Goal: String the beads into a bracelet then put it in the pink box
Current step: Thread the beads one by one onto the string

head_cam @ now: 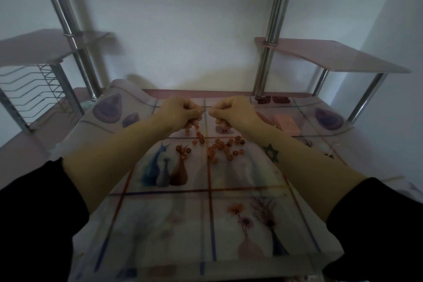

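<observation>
Amber glassy beads (220, 146), loose on floral cloth (171, 213), some dangling under left hand (180, 110)

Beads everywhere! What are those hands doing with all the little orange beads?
A person is stringing a bracelet. The left hand holds a few strung beads that dangle below it. The right hand, close beside it, pinches what seems to be the thread, too thin to see well. Many loose beads lie scattered on the patterned tablecloth. The pink box lies off to the right, untouched.
</observation>
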Action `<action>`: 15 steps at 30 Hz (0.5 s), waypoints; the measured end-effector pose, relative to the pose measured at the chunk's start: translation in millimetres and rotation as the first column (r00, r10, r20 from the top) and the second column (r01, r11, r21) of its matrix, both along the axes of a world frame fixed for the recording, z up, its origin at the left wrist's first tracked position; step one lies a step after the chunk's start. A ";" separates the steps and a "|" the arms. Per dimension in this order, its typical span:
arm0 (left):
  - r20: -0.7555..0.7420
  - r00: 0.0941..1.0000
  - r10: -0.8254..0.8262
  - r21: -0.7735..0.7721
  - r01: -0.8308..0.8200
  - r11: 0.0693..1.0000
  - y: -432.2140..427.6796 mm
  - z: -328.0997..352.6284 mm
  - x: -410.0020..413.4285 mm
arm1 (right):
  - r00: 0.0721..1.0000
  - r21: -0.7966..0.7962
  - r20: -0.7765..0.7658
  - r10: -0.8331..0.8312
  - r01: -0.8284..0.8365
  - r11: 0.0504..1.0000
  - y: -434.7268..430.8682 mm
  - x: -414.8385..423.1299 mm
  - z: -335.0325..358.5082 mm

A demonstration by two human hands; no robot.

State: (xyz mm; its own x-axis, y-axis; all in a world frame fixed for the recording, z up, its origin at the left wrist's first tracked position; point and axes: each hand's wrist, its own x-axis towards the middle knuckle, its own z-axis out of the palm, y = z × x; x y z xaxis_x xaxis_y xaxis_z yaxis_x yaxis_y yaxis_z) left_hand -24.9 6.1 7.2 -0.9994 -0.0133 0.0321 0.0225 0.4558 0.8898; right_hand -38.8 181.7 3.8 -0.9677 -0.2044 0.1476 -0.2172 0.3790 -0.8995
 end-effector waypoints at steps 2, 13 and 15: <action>0.002 1.000 -0.003 -0.017 0.003 1.000 -0.3 -0.6 0.1 | 1.000 0.044 -0.028 0.002 -0.001 0.999 -0.6 0.3 1.3; 0.068 0.983 -0.169 -0.437 0.182 0.881 -1.5 -1.5 4.2 | 0.999 0.062 -0.051 -0.021 0.024 0.998 -7.6 0.8 4.4; 0.069 0.980 -0.187 -0.542 0.194 0.818 3.0 -2.7 5.1 | 1.000 0.071 -0.023 -0.014 0.015 0.997 -7.5 2.8 1.9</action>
State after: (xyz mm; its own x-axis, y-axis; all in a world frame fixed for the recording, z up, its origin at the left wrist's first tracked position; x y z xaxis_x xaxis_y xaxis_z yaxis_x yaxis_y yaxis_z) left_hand -19.7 9.0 4.6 -0.9806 0.1932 -0.0345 0.1504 0.8530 0.4997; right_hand -36.0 174.2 5.8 -0.9673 -0.2010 0.1549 -0.2310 0.4452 -0.8651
